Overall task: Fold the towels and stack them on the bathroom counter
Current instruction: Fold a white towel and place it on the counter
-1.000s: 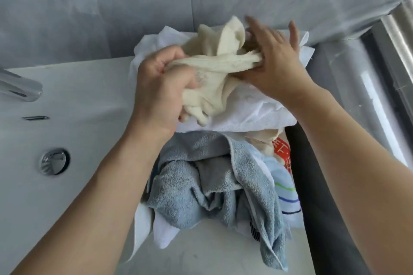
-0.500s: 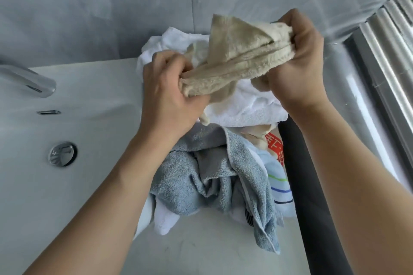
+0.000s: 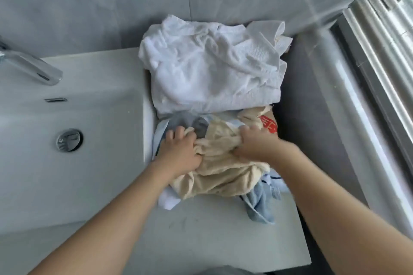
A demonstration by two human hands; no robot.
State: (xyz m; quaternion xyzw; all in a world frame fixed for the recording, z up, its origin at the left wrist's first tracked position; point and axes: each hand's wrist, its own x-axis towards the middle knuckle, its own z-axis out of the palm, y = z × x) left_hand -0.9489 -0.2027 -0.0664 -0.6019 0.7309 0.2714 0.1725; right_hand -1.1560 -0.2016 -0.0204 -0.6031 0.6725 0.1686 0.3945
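Note:
A crumpled cream towel (image 3: pixel 223 174) lies on top of the near pile on the bathroom counter (image 3: pixel 212 234). My left hand (image 3: pixel 182 152) grips its left side and my right hand (image 3: pixel 254 144) grips its upper right part. Under it lie a grey-blue towel (image 3: pixel 261 205) and a light blue piece, mostly hidden. A crumpled white towel (image 3: pixel 212 69) sits behind them against the wall. A cream cloth with red print (image 3: pixel 268 123) shows at the pile's right.
A white sink basin (image 3: pixel 67 174) with a chrome drain (image 3: pixel 69 140) and a faucet (image 3: pixel 33 69) lies to the left. A grey tiled wall (image 3: pixel 111 6) rises behind. A dark gap and metal window rails (image 3: pixel 380 51) run along the right.
Both hands brought the cream towel down from above the white towel onto the near pile, covering most of the grey-blue towel. The view now looks down from farther back.

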